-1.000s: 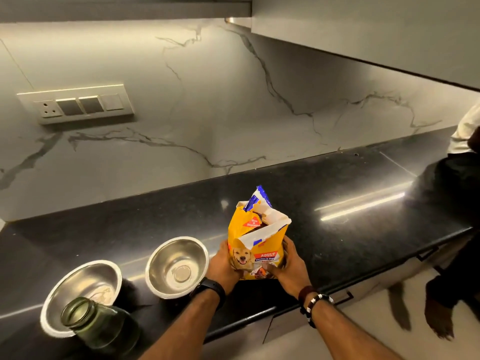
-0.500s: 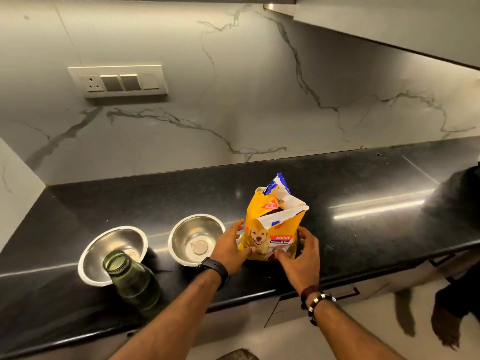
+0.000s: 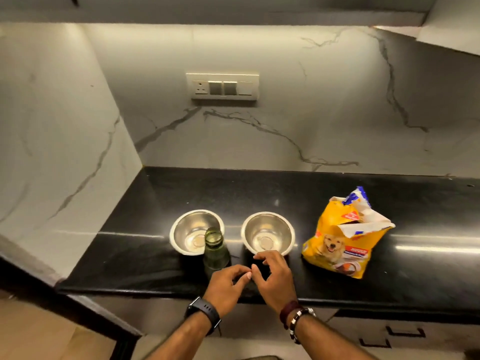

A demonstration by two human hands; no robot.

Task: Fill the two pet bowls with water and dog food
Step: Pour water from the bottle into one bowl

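Polished black stone runs under your hands, a glossy bench [image 3: 389, 281] catching streaks of light. Your left hand [image 3: 225, 287] and right hand [image 3: 272, 278] hover side by side over its front edge, fingers loosely curled, fingertips nearly meeting, and neither has hold of anything. A dark smartwatch [image 3: 204, 314] bands your left wrist; beaded bracelets [image 3: 294, 317] circle the right.

Just beyond your left hand stands a green glass bottle [image 3: 216, 252], upright, its round mouth uncapped. Behind it, partly covered by the bottle, sits a round steel bowl [image 3: 193, 231], shiny and smooth inside. A second, matching steel bowl [image 3: 267, 233] sits just beside the first, right beyond your right fingertips. I cannot tell whether either bowl contains water; no food shows in them.

Further right, apart from the bowls, a crinkled yellow dog food bag [image 3: 342, 237] stands with its torn top gaping open and a smiling dog printed on the front.

Behind the bench rises a pale marble-patterned wall [image 3: 259, 141] with grey veins, carrying a rectangular switch plate [image 3: 223, 87].
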